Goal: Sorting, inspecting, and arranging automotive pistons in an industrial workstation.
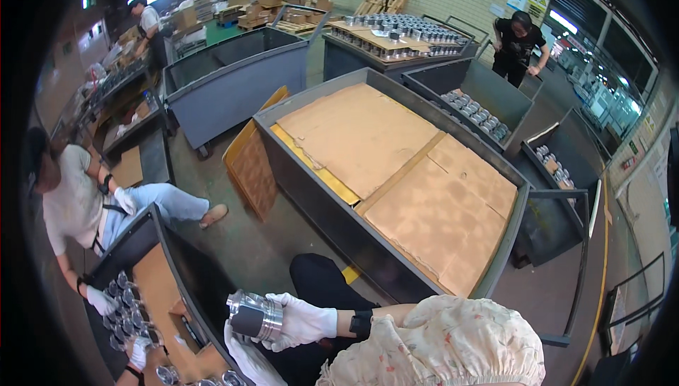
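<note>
A silver engine piston (pixel 256 315) with a dark patch on its side is held up between my two white-gloved hands, above the edge of a dark cart. My right hand (pixel 305 321) wraps its fingers round the ringed right end. Under its lower left side, my left hand (pixel 249 359) touches the piston with its fingertips, palm partly hidden. Below and left, several more pistons (pixel 126 309) stand on brown cardboard in the dark cart (pixel 185 273). A co-worker's gloved hand (pixel 103 301) rests among them, and another person's gloved hand (pixel 138 350) reaches in nearby.
A large grey cart (pixel 396 262) topped with cardboard sheets stands ahead. Cardboard-faced boards (pixel 253 170) lean against its left side. A seated co-worker (pixel 78 195) is at the left, and a standing person (pixel 520 43) holds a piston cart (pixel 506 99) at the far right.
</note>
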Available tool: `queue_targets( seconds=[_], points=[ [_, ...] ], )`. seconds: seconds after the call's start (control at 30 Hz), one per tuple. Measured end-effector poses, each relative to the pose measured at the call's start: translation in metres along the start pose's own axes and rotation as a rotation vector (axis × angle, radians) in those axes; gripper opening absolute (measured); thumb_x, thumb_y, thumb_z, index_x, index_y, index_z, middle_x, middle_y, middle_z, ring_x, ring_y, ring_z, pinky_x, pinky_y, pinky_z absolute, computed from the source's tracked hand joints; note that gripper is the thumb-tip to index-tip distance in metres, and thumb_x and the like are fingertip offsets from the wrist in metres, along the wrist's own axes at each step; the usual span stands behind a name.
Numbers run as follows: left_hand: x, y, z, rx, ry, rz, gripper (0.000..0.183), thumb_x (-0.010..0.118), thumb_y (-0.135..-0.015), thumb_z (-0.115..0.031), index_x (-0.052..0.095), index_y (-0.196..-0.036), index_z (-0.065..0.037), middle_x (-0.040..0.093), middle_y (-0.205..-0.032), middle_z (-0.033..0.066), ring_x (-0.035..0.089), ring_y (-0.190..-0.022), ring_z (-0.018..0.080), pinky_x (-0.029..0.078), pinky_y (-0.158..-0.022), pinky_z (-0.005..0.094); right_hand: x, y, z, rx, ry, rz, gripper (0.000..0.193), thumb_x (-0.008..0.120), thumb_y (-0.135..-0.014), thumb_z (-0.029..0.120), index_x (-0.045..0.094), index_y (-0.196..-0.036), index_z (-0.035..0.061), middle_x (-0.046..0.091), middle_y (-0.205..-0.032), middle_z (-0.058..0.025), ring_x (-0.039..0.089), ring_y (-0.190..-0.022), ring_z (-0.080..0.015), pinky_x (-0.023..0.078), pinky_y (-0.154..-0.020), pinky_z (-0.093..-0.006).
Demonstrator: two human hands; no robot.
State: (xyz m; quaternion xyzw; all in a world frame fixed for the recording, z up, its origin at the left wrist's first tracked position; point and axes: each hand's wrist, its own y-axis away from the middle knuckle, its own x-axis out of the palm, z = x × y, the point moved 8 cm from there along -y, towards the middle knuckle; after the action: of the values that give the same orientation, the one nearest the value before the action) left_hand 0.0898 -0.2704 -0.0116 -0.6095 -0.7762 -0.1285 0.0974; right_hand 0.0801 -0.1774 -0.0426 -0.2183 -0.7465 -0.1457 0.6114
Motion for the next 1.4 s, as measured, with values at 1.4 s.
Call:
queue_targets(
  seconds=[1.4],
  points=[
    [0.006,-0.010,-0.012,0.151,0.404,0.352,0.045,0.045,-0.100,-0.009,0.038,-0.143,0.003,0.048,-0.141,0.0151,0.043,-0.134,0.0256,0.030,-0.115,0.0436,0.079,0.017,0.052,-0.939,1.783,-0.199,0.103,0.090,-0.070,0.015,0.025,-0.150,0.0026,0.040,-0.140,-0.0120,0.043,-0.130,-0.0229,0.040,-0.108,-0.0374]
  ],
)
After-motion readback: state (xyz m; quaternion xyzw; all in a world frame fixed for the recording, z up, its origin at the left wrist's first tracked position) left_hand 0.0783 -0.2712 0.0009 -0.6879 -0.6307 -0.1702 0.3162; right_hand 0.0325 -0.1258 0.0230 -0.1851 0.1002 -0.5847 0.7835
